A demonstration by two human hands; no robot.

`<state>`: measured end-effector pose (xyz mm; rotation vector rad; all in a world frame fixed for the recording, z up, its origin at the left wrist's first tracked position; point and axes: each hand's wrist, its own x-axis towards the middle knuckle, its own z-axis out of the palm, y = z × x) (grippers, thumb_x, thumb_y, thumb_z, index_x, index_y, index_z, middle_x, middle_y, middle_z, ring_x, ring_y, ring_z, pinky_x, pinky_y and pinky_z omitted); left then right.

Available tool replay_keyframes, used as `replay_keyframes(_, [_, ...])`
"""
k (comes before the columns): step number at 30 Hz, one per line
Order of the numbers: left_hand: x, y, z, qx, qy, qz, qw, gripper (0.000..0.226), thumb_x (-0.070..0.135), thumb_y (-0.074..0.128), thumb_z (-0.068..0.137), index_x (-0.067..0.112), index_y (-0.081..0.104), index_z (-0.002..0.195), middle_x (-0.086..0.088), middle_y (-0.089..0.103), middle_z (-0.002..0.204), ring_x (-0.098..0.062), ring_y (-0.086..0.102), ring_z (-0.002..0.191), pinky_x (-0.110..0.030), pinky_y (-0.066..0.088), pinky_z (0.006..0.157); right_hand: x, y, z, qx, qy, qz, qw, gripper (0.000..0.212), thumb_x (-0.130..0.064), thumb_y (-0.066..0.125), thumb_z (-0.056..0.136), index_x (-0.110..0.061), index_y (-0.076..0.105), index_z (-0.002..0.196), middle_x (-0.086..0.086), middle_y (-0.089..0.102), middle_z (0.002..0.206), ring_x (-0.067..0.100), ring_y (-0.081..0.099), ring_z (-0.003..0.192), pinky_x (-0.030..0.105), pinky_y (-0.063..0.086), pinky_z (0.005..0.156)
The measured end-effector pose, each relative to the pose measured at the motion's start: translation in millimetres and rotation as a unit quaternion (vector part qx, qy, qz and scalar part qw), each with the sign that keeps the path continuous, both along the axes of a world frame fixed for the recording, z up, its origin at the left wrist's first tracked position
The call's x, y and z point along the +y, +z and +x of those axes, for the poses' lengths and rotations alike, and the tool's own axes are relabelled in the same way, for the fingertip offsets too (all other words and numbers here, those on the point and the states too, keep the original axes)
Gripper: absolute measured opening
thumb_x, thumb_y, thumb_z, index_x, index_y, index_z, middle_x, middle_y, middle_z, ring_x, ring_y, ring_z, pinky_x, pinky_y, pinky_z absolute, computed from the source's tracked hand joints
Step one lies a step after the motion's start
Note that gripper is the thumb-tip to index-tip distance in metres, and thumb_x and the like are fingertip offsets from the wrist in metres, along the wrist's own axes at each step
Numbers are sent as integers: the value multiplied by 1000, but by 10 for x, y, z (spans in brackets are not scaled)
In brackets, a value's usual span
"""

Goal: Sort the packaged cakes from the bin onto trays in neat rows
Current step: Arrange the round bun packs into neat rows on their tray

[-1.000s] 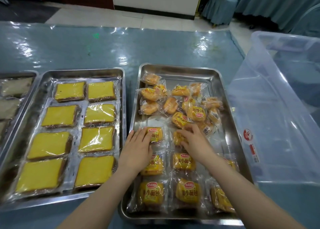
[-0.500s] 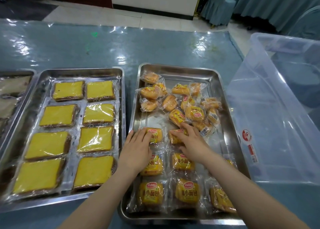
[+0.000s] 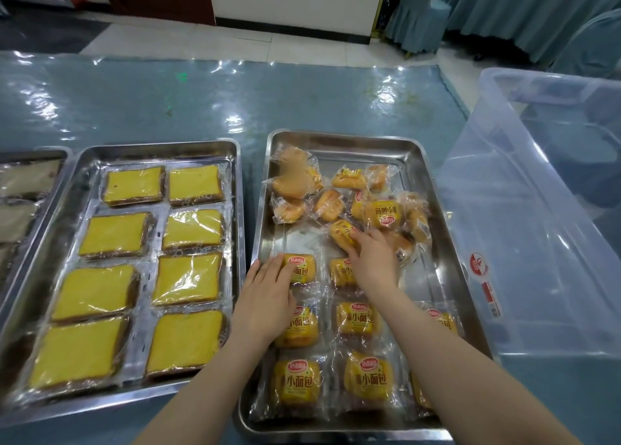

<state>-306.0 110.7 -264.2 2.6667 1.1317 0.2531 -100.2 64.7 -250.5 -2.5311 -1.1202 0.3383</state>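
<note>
A steel tray (image 3: 433,189) in front of me holds small packaged cakes in yellow wrappers. Its near half has them laid in rows (image 3: 368,377); its far half holds a loose pile (image 3: 339,199). My left hand (image 3: 268,300) lies flat, fingers straight, on a row cake (image 3: 302,268) at the tray's left side. My right hand (image 3: 374,259) reaches to the pile's near edge, fingers curled on a loose cake (image 3: 341,234). Whether it grips or only touches that cake is not plain. The clear plastic bin (image 3: 524,226) stands to the right.
A second steel tray (image 3: 235,209) on the left holds flat yellow cake slices (image 3: 188,278) in two neat columns. A third tray (image 3: 30,179) shows at the far left edge. The table has a blue cloth under clear plastic (image 3: 168,102).
My right hand has moved away from me, off the row cake it touched, up to the pile's near edge. My left hand has stayed on its cake.
</note>
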Motion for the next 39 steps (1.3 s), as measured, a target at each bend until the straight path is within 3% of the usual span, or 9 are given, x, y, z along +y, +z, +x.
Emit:
replay_keyframes(8, [-3,-11,-2,3,3,3,1000,48,28,50,88,22,42,134,-2,41,145,-16,36,134,-33,2,114,-541,168,251,70,-42,165,983,30,-20,53,96,-24,62,124,-7,65,118,10,58,103,20,41,85])
replay_keyframes(13, [2,-8,9,12,-1,7,1000,49,27,47,89,20,40,137,-3,39,146,-17,35,135,-34,3,115,-1177,122,550,2,-75,29,997,34,-24,44,99,-36,57,128,-10,58,131,18,55,116,33,48,93])
replay_keyframes(17, [-5,-1,-2,29,-2,12,1000,51,29,45,90,21,36,140,-1,36,148,-14,32,136,-33,-1,115,-1363,16,578,-46,-21,-103,993,44,-15,47,95,-33,50,135,-13,39,148,13,28,139,33,20,113])
replay_keyframes(21, [-9,8,8,38,-5,13,999,52,28,44,91,21,33,141,-2,32,150,-15,28,138,-35,1,117,-1274,-16,395,-39,59,-38,997,51,-30,46,95,-37,32,144,-15,24,153,10,10,143,40,18,113])
replay_keyframes(26, [-10,23,7,44,-3,9,999,53,28,42,92,21,31,143,-1,31,151,-14,26,139,-37,3,118,-1102,-203,424,-19,169,-201,965,66,-57,24,96,-36,-9,149,-5,-29,151,24,-31,137,50,-9,113])
replay_keyframes(30, [-10,31,19,47,-5,12,999,53,28,43,91,21,33,142,-1,32,150,-14,29,138,-36,3,118,-1051,-171,527,43,189,-243,951,67,-59,25,95,-40,-14,147,-7,-38,148,22,-41,131,48,-20,106])
replay_keyframes(32, [-13,34,23,47,-5,9,999,53,28,43,91,21,34,142,-1,32,150,-14,29,138,-36,2,118,-1022,-132,545,49,180,-232,955,69,-55,34,95,-39,-6,149,-9,-27,153,23,-32,137,49,-15,109])
replay_keyframes(36, [-21,36,16,43,-3,1,999,52,29,42,92,21,34,143,-1,31,151,-14,29,138,-36,2,118,-861,-32,540,-24,95,-64,993,50,-39,49,93,-34,38,141,-9,36,149,22,27,140,47,23,113])
replay_keyframes(39, [-22,44,11,37,-3,-3,999,52,30,41,93,21,34,143,0,29,152,-13,28,138,-35,3,118,-621,24,559,1,52,-27,998,46,-32,54,92,-28,45,137,-5,43,146,20,39,133,43,38,107])
